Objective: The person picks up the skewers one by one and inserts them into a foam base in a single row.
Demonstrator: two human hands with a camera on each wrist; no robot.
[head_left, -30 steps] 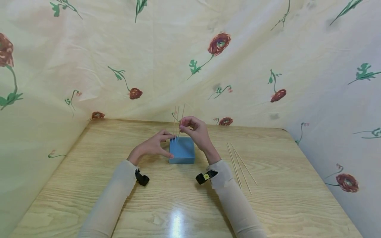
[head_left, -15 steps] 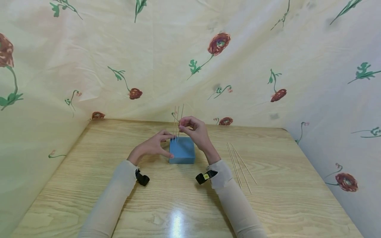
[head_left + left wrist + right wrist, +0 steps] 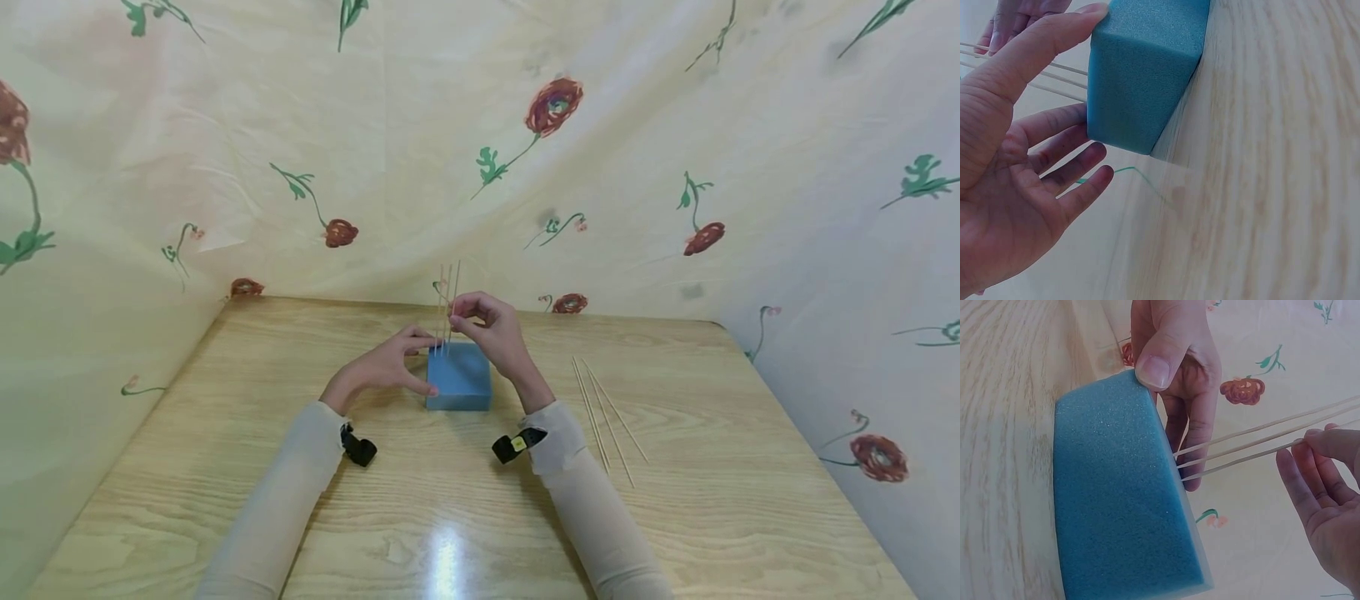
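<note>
The blue foam block [image 3: 461,379] sits on the counter [image 3: 405,508], about midway between its left and right edges and nearer the back edge than the front. Three thin wooden sticks [image 3: 1241,446] stand in a row from its top, close to the block's left edge and toward its back. Your right hand [image 3: 498,335] pinches the rightmost stick between thumb and fingertips, above the block. Your left hand [image 3: 382,364] pinches the block across its left side, thumb at the near left corner and forefinger at the far left corner, the remaining fingers spread apart. To your right, well apart from the block, some loose sticks [image 3: 591,414] lie fanned on the counter, close together at the far ends. A small black device [image 3: 360,448] is at your left wrist, another at your right. Beyond the counter's back edge hangs a pale cloth [image 3: 405,150] with red flowers.
</note>
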